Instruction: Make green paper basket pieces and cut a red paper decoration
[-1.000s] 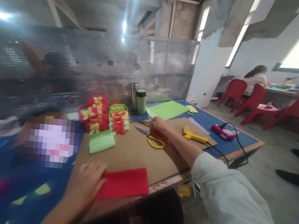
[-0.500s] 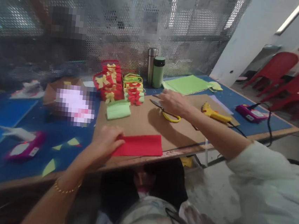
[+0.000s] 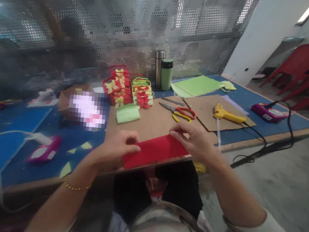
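Head view: red sheet [image 3: 155, 151] at the near edge of my bench [image 3: 229, 137], over cardboard [image 3: 154, 122].
Left grip [image 3: 117, 147]: thumb over its left end; fingers partly hidden, can't tell if pinched.
Right grip [image 3: 197, 140]: narrow, pinching its far right edge.
Scissors [image 3: 173, 110]: beyond my right grip, blades pointing left.
Glue gun [image 3: 227, 115]: right of scissors, on brown board [image 3: 203, 122].

red rect. sheet [image 3: 155, 151], held @ both ends, slanted, nr cardboard's [image 3: 154, 121] front edge.
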The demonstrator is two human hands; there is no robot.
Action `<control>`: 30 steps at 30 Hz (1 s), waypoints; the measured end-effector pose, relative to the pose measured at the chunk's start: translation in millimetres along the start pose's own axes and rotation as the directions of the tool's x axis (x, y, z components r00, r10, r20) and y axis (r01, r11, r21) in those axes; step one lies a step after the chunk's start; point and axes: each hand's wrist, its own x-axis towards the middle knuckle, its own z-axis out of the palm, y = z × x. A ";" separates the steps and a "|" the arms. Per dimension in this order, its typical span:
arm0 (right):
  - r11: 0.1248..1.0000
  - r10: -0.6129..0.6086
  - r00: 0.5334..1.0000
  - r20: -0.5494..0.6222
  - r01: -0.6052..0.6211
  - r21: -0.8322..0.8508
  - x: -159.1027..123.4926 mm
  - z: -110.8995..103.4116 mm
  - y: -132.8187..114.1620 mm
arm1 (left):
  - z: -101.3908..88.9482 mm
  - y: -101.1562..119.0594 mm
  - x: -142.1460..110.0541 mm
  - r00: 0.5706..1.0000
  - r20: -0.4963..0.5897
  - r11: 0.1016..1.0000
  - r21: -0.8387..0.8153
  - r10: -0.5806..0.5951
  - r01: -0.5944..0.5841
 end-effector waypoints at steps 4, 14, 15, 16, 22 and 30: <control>0.989 -0.101 0.994 0.032 0.104 -0.106 13.5 14.1 10.5 | 7.3 6.4 -2.5 0.988 0.151 0.993 -0.106 -0.035 0.051; 0.886 -0.308 0.944 0.118 0.329 -0.326 -26.8 46.9 -16.8 | 31.6 -21.3 33.7 0.950 -0.252 0.880 -0.474 -0.184 0.045; 0.893 -0.310 0.938 0.157 0.344 -0.289 -33.3 51.1 -18.6 | 35.6 -23.4 36.3 0.947 -0.264 0.871 -0.489 -0.182 0.031; 0.898 -0.312 0.934 0.171 0.349 -0.269 -38.0 55.7 -19.1 | 40.0 -24.3 38.5 0.946 -0.271 0.861 -0.508 -0.180 0.018; 0.859 -0.378 0.917 0.126 0.398 -0.322 -40.8 73.6 -2.9 | 52.8 -14.9 38.6 0.944 -0.311 0.888 -0.458 -0.109 -0.048; 0.885 -0.364 0.921 0.139 0.388 -0.255 -46.2 68.6 10.3 | 27.4 -27.4 -6.2 0.899 -0.117 0.861 0.362 0.423 -0.358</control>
